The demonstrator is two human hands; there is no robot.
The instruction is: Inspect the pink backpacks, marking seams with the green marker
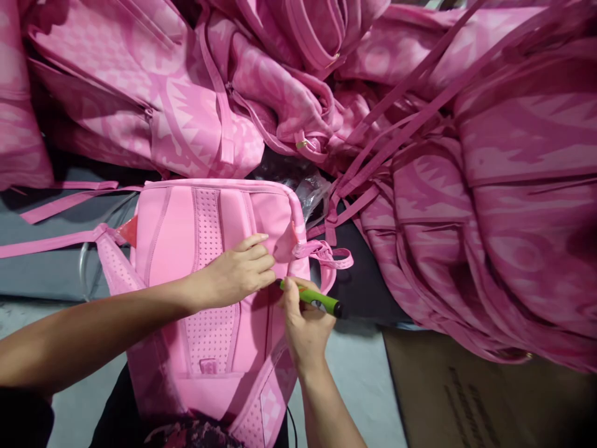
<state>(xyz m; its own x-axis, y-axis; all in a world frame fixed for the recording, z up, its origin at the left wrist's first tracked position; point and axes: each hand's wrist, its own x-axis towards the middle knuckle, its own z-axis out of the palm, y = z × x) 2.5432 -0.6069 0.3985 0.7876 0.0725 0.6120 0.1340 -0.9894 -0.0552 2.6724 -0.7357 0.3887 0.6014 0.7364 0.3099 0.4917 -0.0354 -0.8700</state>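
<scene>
A pink backpack (161, 249) lies back panel up in front of me, with its padded straps at the left and the bottom. My right hand (305, 330) grips a green marker (321, 301) with a black end, its tip side turned left toward the bag's surface. Resting on the back panel, my left hand (240, 270) has its fingers stretched to the right, close to the marker's tip. A looped pink strap (342, 258) hangs off the bag's right edge.
Several pink patterned backpacks (186, 118) are heaped along the back and right. Clear plastic (310, 193) shows behind the bag. A brown cardboard box (438, 386) with dark print stands at the lower right. Thin straps stretch across the dark table (41, 267) at the left.
</scene>
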